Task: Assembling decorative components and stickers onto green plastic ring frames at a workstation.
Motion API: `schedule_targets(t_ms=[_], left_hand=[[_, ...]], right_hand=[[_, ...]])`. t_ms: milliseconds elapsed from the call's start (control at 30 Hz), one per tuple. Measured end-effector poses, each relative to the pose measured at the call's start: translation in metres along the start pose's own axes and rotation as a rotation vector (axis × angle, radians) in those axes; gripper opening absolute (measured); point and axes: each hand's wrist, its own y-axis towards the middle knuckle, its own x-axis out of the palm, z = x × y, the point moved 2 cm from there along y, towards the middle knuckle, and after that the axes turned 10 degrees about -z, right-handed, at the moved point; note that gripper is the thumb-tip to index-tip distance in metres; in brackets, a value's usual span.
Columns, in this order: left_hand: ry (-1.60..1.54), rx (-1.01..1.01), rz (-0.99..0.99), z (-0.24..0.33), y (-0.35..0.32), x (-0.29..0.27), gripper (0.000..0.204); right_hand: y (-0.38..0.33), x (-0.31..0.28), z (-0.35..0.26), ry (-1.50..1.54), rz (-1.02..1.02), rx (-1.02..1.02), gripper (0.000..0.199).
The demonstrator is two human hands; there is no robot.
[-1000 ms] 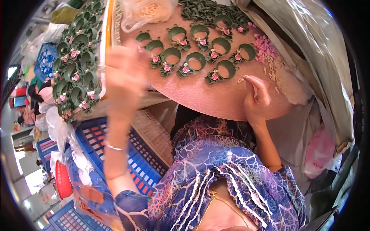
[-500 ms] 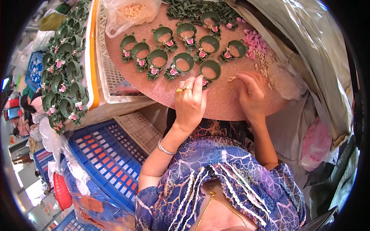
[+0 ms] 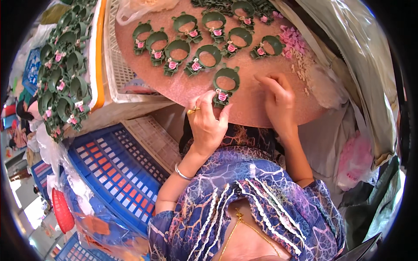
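Observation:
A dark green plastic figure (image 3: 222, 98) with a round ring (image 3: 227, 80) on top and a pink piece on its front lies near the table's front edge. My left hand (image 3: 207, 119) closes on its lower part, with the thumb on one side and the fingers on the other. To the right, my right hand (image 3: 279, 102) hovers over the table with fingers bent together; whatever is at its fingertips is too small or hidden to make out. Several similar green ring figures (image 3: 208, 56) with pink fronts stand in loose rows beyond my left hand.
Pink pieces (image 3: 292, 41) and cream pieces (image 3: 300, 67) lie heaped at the table's right. Loose green parts (image 3: 261, 8) sit at the back. A white crate (image 3: 114, 74) heaped with finished figures (image 3: 65, 71) is left; a blue basket (image 3: 115, 169) stands below.
My left hand has shifted left and turned the green figure more upright. A cream piece seen at my right fingertips no longer shows there. The whole view has shifted slightly.

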Motion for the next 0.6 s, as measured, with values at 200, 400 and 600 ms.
schedule_targets(t_ms=[200,400,600], left_hand=[[-0.06,0.041,0.118,-0.006,-0.004,0.003,0.047],[-0.108,0.131,0.159,-0.004,-0.01,0.002,0.046],[-0.156,0.218,0.174,-0.002,-0.013,-0.001,0.046]], right_hand=[[-0.009,0.015,-0.026,0.435,-0.046,0.037,0.02],[-0.004,0.021,-0.038,0.117,-0.008,-0.098,0.016],[-0.004,0.021,-0.044,0.04,-0.043,-0.179,0.015]])
